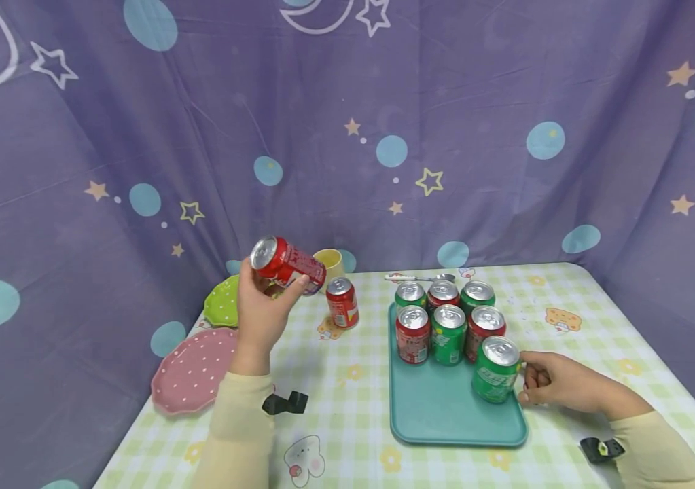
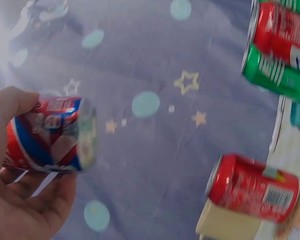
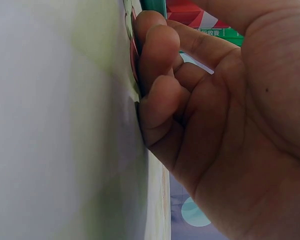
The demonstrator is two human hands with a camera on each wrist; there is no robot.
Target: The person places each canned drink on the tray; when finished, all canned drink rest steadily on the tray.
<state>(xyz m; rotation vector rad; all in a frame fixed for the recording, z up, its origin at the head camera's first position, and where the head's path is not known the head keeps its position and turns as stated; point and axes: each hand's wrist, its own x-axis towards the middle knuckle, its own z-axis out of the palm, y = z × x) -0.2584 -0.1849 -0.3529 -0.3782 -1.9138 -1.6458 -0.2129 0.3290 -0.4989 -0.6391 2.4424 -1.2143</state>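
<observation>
My left hand (image 1: 263, 316) grips a red soda can (image 1: 289, 263) in the air, tilted with its top toward the left. In the left wrist view, the thumb lies over this can and the fingers curl under it. Another red can (image 1: 342, 303) stands upright on the table, to the right of that hand. My right hand (image 1: 561, 382) is at the right side of a green can (image 1: 495, 375) on the teal tray (image 1: 439, 418). Its index fingertip is right at the can's side, while the other fingers curl loosely around nothing. Behind that can stand two rows of three red and green cans.
A pink dotted plate (image 1: 191, 372) and a green plate (image 1: 221, 303) lie at the table's left edge. Behind the standing red can is a yellow cup (image 1: 333, 263). A spoon (image 1: 417, 278) lies behind the tray, near the purple curtain (image 1: 323, 136).
</observation>
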